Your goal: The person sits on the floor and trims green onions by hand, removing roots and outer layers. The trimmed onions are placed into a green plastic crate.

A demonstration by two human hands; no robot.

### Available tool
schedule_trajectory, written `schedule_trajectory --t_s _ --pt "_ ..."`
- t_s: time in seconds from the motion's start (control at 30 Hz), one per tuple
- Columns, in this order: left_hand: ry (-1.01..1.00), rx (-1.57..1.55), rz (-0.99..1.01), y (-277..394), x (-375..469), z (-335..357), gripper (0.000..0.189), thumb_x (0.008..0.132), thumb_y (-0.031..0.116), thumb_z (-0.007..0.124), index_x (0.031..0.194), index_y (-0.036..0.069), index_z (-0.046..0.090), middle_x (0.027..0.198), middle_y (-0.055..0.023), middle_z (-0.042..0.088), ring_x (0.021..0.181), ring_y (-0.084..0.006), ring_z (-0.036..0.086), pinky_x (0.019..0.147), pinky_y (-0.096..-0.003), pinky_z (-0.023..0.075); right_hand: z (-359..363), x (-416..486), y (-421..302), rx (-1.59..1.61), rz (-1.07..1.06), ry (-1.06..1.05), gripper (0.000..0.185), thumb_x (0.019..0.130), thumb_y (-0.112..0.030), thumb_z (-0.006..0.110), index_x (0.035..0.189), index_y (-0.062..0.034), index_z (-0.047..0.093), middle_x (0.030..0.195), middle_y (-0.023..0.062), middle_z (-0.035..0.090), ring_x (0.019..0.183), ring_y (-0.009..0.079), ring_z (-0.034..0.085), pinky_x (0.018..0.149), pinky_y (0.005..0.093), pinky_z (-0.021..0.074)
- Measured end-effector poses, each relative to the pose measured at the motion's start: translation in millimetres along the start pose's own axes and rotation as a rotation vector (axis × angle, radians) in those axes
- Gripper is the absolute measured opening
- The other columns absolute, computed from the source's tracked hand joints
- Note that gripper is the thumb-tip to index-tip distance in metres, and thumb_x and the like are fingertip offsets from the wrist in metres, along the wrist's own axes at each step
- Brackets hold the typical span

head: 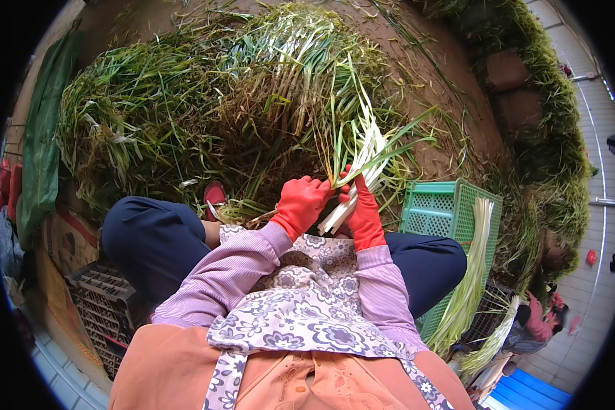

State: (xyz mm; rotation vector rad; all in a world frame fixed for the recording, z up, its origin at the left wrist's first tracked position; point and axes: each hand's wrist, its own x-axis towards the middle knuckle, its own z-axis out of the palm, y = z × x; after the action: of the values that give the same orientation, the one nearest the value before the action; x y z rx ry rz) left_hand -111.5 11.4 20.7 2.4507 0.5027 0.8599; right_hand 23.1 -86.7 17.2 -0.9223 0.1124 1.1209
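Both my hands wear red rubber gloves and meet above my lap. My left hand (302,205) is closed on a green leafy stalk (336,164), whose lower end it pinches. In my right hand (364,212) lies a bundle of pale, peeled stalks (366,154), like garlic shoots or leeks, with white ends pointing down towards me. A large heap of unpeeled green stalks with brown outer leaves (159,113) spreads on the ground before me. Within it, several stalks lie side by side (292,87).
A green plastic crate (430,202) stands by my right knee, with long pale stalks (466,277) laid over it. A dark slatted crate (102,292) is at my left. More greens (558,143) line the right side, where another person (538,323) is seen. Green sheeting (46,138) hangs far left.
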Motion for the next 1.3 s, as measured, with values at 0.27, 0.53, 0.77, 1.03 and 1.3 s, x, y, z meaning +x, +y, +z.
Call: schedule_trajectory --t_s 0.27,0.53,0.77,1.03,1.3 --pt "-0.205 -1.189 -0.871 22 24 17 0.055 0.084 0.031 0.07 0.122 0.0 0.046 0.085 -0.0046 0.062 0.063 -0.0125 0.057 0.061 -0.0286 0.0488 5 -13 4 -0.424 -0.134 0.083 0.027 0.089 -0.025 0.065 0.106 -0.0049 0.064 0.08 0.0026 0.063 0.06 0.0093 0.056 0.051 0.0231 0.0453" --pt "0.03 -1.216 -1.048 15 44 39 0.037 0.083 0.021 0.07 0.11 0.002 0.053 0.081 -0.0068 0.061 0.064 -0.0138 0.056 0.057 -0.029 0.0474 21 -31 -4 -0.57 -0.128 0.258 0.023 0.087 -0.023 0.068 0.102 -0.0059 0.063 0.075 0.0005 0.062 0.055 0.008 0.056 0.044 0.0203 0.0438" --pt "0.126 -1.692 -1.239 20 57 19 0.03 0.087 0.012 0.063 0.111 0.004 0.047 0.081 -0.0104 0.058 0.064 -0.0189 0.058 0.053 -0.0348 0.0506 32 -44 -8 -0.504 -0.18 0.246 0.026 0.087 -0.024 0.067 0.105 -0.0059 0.065 0.079 -0.0012 0.061 0.059 0.0066 0.055 0.047 0.0202 0.0438" --pt "0.171 -1.75 -1.08 34 52 -15 0.024 0.086 0.013 0.065 0.102 0.006 0.049 0.076 -0.0083 0.056 0.054 -0.0201 0.056 0.041 -0.0343 0.0474 39 -61 -11 -0.197 -0.153 -0.06 0.028 0.091 -0.017 0.061 0.114 -0.0018 0.057 0.086 0.0003 0.059 0.067 0.0059 0.053 0.051 0.0187 0.0424" --pt "-0.143 -1.413 -0.774 46 53 -40 0.03 0.084 0.018 0.068 0.102 0.003 0.05 0.072 -0.006 0.058 0.049 -0.0129 0.055 0.041 -0.0285 0.0466 56 -63 -4 -0.432 -0.296 0.01 0.02 0.087 -0.014 0.067 0.104 -0.0055 0.06 0.077 -0.001 0.058 0.058 0.0074 0.051 0.049 0.0221 0.0416"
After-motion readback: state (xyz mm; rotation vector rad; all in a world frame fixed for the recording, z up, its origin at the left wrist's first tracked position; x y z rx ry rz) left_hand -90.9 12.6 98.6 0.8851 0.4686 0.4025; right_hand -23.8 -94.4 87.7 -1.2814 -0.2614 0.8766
